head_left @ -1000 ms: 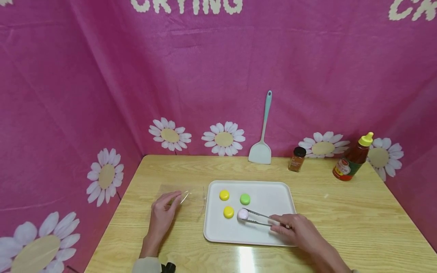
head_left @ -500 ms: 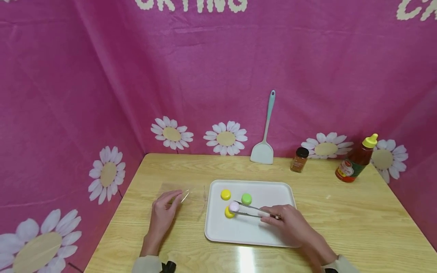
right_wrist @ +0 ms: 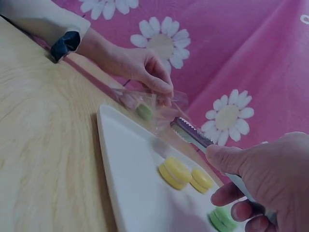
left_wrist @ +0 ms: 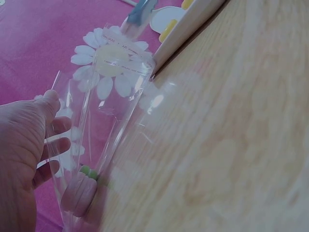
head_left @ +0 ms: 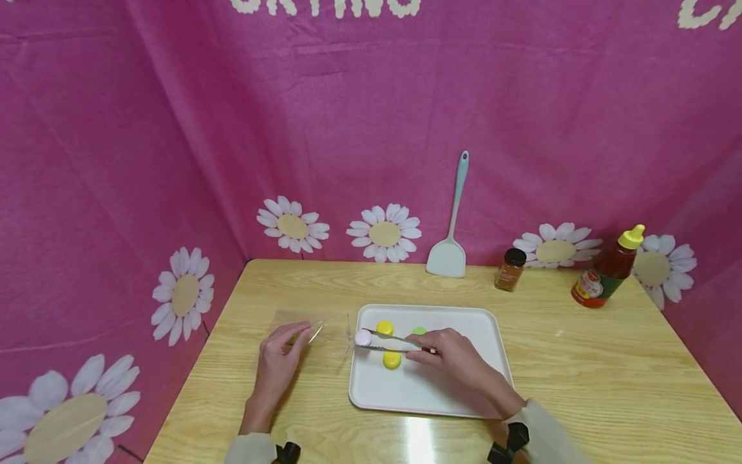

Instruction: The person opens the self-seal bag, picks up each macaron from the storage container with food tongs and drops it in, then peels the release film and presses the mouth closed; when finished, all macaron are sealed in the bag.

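Observation:
My left hand pinches the edge of a clear plastic bag lying left of the tray, holding its mouth up. Inside the bag's far end sit a pink macaron and a green one. My right hand grips metal tongs, which clasp a lilac macaron over the tray's left rim, right at the bag's mouth. On the white tray rest two yellow macarons and a green macaron, the green one partly hidden by my right hand in the head view.
A spatula with a mint handle leans on the pink flowered curtain behind the wooden table. A black-lidded spice jar and a red sauce bottle with a yellow cap stand at the back right.
My right hand has carried the lilac macaron in the tongs leftward across the tray, past the yellow ones, to the bag's mouth. My left hand stays in place with the bag.

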`<state>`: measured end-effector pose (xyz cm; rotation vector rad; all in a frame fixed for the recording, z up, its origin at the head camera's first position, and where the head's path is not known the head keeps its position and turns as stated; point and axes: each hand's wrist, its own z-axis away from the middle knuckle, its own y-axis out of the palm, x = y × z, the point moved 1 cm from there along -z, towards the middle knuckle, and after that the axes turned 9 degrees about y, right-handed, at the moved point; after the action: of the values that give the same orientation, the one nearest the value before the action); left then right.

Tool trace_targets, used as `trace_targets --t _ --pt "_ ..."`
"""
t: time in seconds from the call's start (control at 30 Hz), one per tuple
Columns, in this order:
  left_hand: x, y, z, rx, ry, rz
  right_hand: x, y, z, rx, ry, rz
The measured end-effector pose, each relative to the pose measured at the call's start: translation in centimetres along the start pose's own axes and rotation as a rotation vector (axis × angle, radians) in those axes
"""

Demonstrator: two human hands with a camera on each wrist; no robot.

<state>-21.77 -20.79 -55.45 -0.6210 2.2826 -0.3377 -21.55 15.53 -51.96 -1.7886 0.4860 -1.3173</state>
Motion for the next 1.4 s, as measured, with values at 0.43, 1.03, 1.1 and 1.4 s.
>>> trace_targets --t 0.43,1.03,1.1,1.4 --pt "0.1 0.0 0.1 -0.003 -0.012 -0.004 2.3 2.3 -4.5 0.059 -0.050 0.033" --pt "0.0 0.2 0.1 0.019 -0.010 -0.014 5.6 5.4 -8.5 0.178 -0.164 0.088" --pt "0.0 0.2 0.1 0.021 -0.009 -0.014 5.8 5.6 -8.7 0.179 -0.173 0.092" --pt "0.1 0.2 0.2 0.019 0.010 -0.017 6.3 6.1 -9.0 0.202 -0.172 0.099"
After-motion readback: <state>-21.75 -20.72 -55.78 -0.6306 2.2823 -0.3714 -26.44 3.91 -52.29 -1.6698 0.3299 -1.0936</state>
